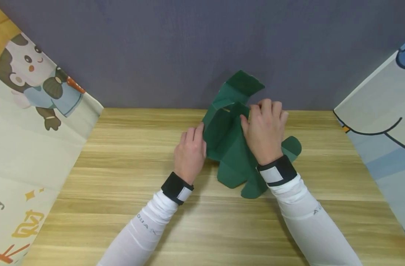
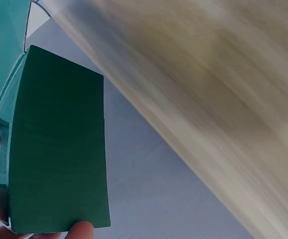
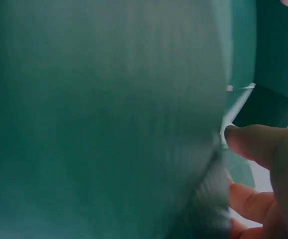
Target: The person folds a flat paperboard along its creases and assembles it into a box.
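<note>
A green cardboard box (image 1: 233,162), partly folded with several flaps spread, stands tilted near the back of the table. My left hand (image 1: 190,155) grips its left wall; in the left wrist view fingertips (image 2: 81,231) show at the lower edge of a dark green panel (image 2: 59,144). On the other side, my right hand (image 1: 265,133) pinches an upper panel edge between thumb and fingers. A large green panel (image 3: 104,119) fills most of the right wrist view, with the right thumb (image 3: 253,142) at its edge. A rounded flap (image 1: 292,146) sticks out beyond the right wrist.
The wood-grain table (image 1: 122,166) ends at a grey back wall (image 1: 149,55), close behind the box. Cartoon-printed sheets line the left side (image 1: 39,147) and the right side (image 1: 381,111).
</note>
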`<action>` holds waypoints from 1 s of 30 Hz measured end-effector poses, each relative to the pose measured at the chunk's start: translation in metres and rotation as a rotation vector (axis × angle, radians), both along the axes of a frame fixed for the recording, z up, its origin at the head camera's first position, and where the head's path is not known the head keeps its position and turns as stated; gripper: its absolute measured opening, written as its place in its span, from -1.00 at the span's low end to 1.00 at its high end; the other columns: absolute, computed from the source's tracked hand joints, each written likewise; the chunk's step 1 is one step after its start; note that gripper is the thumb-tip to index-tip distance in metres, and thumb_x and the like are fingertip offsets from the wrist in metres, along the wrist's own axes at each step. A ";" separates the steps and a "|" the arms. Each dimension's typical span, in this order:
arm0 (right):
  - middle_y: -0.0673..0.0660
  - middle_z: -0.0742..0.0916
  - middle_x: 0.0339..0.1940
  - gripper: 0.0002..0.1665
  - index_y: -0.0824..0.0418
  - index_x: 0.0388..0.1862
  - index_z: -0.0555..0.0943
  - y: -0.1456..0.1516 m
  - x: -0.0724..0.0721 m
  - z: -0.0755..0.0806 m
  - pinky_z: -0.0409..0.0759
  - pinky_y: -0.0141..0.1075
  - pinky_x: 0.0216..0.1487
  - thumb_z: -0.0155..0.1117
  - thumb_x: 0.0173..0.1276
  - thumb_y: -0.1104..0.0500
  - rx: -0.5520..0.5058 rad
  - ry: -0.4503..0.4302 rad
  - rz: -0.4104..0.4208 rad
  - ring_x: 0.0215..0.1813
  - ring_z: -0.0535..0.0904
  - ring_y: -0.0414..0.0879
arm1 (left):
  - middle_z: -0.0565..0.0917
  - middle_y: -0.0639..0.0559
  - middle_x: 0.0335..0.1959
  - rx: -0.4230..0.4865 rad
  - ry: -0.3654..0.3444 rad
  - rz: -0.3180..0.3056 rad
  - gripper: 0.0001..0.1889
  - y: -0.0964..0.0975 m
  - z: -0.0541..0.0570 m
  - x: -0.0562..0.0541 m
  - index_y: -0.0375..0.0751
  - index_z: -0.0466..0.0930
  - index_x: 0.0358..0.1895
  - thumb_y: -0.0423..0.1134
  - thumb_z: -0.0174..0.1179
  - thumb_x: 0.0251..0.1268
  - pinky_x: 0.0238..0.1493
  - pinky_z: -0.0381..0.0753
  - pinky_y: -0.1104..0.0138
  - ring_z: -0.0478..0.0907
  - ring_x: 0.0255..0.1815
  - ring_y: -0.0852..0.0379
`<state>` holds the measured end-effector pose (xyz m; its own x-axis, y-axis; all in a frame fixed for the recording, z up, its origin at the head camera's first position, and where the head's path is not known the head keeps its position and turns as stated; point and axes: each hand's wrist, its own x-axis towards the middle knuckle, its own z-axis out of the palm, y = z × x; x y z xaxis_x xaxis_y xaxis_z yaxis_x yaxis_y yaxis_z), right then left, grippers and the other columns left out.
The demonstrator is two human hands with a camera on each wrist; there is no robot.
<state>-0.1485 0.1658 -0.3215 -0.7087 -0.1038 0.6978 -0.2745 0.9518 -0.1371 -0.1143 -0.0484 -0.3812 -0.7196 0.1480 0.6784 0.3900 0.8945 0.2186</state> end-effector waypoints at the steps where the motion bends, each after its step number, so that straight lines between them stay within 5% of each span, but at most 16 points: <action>1: 0.34 0.62 -0.04 -0.65 0.42 -0.06 0.72 -0.001 -0.001 0.000 0.27 0.18 -0.10 0.46 0.48 0.11 0.002 0.001 -0.001 0.01 0.39 0.33 | 0.67 -0.18 -0.06 0.002 0.001 -0.002 -0.54 0.001 0.001 0.000 -0.32 0.55 0.36 -0.45 0.24 0.41 -0.56 0.70 0.22 0.67 -0.21 -0.11; 10: 0.28 0.83 -0.22 -0.85 0.33 -0.07 0.79 -0.009 -0.004 -0.006 0.24 0.32 0.30 0.31 0.53 0.33 0.110 0.026 0.150 -0.03 0.59 0.22 | 0.68 -0.19 -0.03 0.007 -0.006 -0.002 -0.55 0.004 0.004 0.001 -0.33 0.56 0.36 -0.43 0.24 0.43 -0.51 0.74 0.20 0.68 -0.17 -0.11; 18: 0.24 0.78 -0.15 -0.71 0.13 0.00 0.86 -0.009 -0.003 -0.018 0.33 0.30 0.25 0.28 0.53 0.38 0.224 0.097 0.221 0.00 0.61 0.21 | 0.69 -0.19 -0.05 0.025 0.005 0.000 -0.56 0.004 0.006 0.001 -0.35 0.56 0.35 -0.45 0.22 0.44 -0.51 0.75 0.19 0.69 -0.18 -0.11; 30: 0.22 0.79 -0.12 -0.76 0.15 -0.04 0.87 -0.007 -0.004 -0.018 0.30 0.33 0.29 0.29 0.55 0.32 0.273 0.090 0.225 0.06 0.57 0.20 | 0.68 -0.20 -0.04 0.041 -0.017 -0.025 -0.54 0.005 0.004 -0.001 -0.36 0.55 0.37 -0.45 0.23 0.45 -0.38 0.80 0.13 0.71 -0.08 -0.15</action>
<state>-0.1529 0.1590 -0.3393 -0.5843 -0.4412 0.6812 -0.4805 0.8645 0.1478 -0.1153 -0.0437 -0.3770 -0.7275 0.1380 0.6721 0.4079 0.8746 0.2620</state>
